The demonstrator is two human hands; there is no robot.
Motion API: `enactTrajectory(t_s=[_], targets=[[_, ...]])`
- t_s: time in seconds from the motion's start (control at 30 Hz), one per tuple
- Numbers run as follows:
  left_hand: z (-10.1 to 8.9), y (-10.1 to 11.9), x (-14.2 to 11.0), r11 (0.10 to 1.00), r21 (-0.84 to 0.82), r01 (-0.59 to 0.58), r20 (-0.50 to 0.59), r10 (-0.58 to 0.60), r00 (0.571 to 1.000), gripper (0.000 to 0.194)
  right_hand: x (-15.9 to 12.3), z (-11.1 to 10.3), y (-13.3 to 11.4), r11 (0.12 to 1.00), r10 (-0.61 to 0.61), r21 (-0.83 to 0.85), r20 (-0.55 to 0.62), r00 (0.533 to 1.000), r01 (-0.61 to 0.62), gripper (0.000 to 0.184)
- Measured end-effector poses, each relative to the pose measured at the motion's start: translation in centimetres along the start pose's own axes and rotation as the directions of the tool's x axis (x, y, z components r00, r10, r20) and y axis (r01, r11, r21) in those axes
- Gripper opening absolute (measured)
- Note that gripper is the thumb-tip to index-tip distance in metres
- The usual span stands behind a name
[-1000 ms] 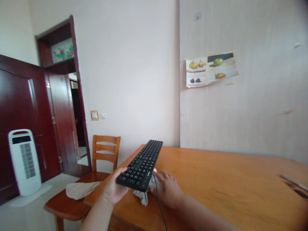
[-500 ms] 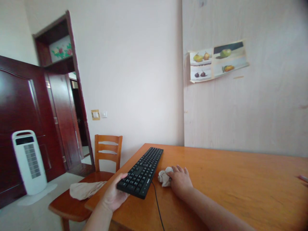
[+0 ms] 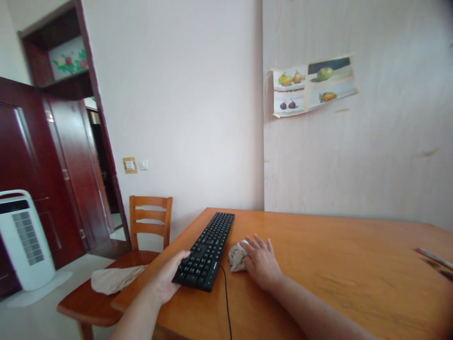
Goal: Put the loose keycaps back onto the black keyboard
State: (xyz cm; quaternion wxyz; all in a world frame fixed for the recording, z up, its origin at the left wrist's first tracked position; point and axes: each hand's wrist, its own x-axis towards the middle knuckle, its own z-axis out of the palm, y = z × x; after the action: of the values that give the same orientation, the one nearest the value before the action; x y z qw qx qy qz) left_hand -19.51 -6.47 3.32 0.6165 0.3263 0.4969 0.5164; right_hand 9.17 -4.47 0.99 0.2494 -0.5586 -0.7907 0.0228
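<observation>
A black keyboard lies along the left end of the orange wooden table, its cable running toward me. My left hand grips the keyboard's near left corner, thumb on the keys. To the right of the keyboard, my right hand rests palm down with fingers spread, its fingertips pressing on a crumpled grey-white cloth. The cloth sits on the tabletop beside the keyboard.
A wooden chair stands at the table's left end with a beige cloth on its seat. A white tower fan and dark red doors are at far left. Pens lie near the right edge. Walls close behind.
The keyboard, held lifted over the cloth a second ago, has come down flat on the table. My right hand slid the cloth out to the keyboard's right side.
</observation>
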Motion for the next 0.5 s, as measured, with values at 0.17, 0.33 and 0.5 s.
enactTrajectory(t_s=[0.17,0.33,0.5], targets=[[0.9,-0.1,-0.4,0.984,0.103,-0.144,-0.069,0.152,0.986,0.025,-0.2,-0.9,0.2,0.999,0.032,0.020,-0.020,0.999,-0.031,0.046],[1.8,-0.5,-0.5,0.892,0.346,-0.292,-0.105,0.346,0.932,0.032,-1.2,-1.7,1.7,0.998,0.062,-0.002,-0.019,0.998,-0.062,0.046],[4.0,-0.1,-0.8,0.702,0.580,-0.414,-0.150,0.592,0.792,0.034,-2.8,-3.8,4.3,0.995,0.098,-0.017,-0.078,0.992,-0.100,0.044]])
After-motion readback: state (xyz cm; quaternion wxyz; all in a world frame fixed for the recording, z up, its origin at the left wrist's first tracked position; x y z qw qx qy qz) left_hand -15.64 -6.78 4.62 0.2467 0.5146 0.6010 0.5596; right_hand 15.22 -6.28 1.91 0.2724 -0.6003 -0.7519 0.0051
